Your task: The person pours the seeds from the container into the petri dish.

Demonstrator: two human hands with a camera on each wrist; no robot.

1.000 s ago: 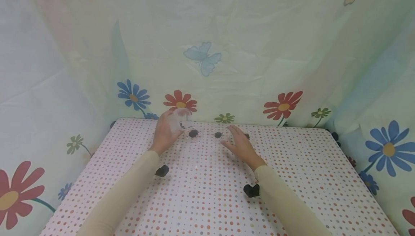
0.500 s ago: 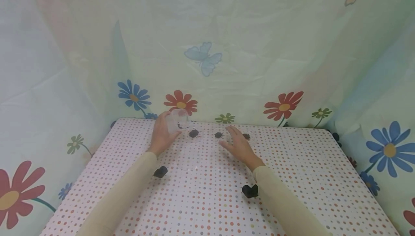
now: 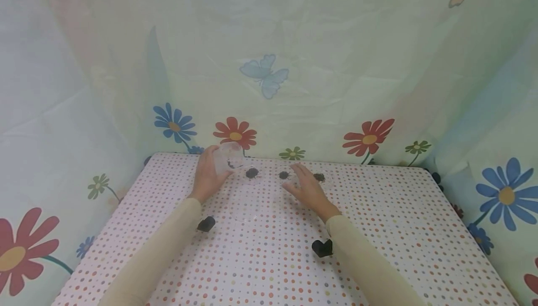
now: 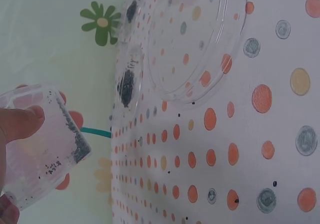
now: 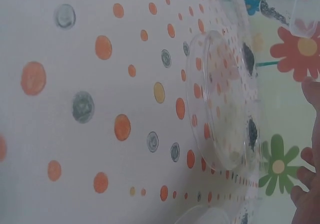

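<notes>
My left hand (image 3: 206, 175) grips a clear plastic container (image 3: 229, 157), held above the back of the table. In the left wrist view the thumb (image 4: 25, 125) presses on the side of this container (image 4: 47, 149), and small black grains gather along its edge and in one corner. Small dark piles of grains (image 3: 252, 173) lie along the table's back edge, apparently in clear dishes; one pile (image 4: 126, 88) shows closer in the left wrist view. My right hand (image 3: 309, 190) hovers near the dark piles, fingers loosely spread, holding nothing.
A large clear round dish (image 5: 199, 109) lies on the dotted table (image 3: 269, 268), in front of the piles. Several stray grains dot the cloth. A flowered curtain (image 3: 269, 114) stands behind the table. Part of another clear rim (image 5: 200, 215) shows at the right wrist view's lower edge.
My left hand, with the container, has drawn back slightly to the left and down. The container looks less tilted toward the piles. My right hand has shifted a little left.
</notes>
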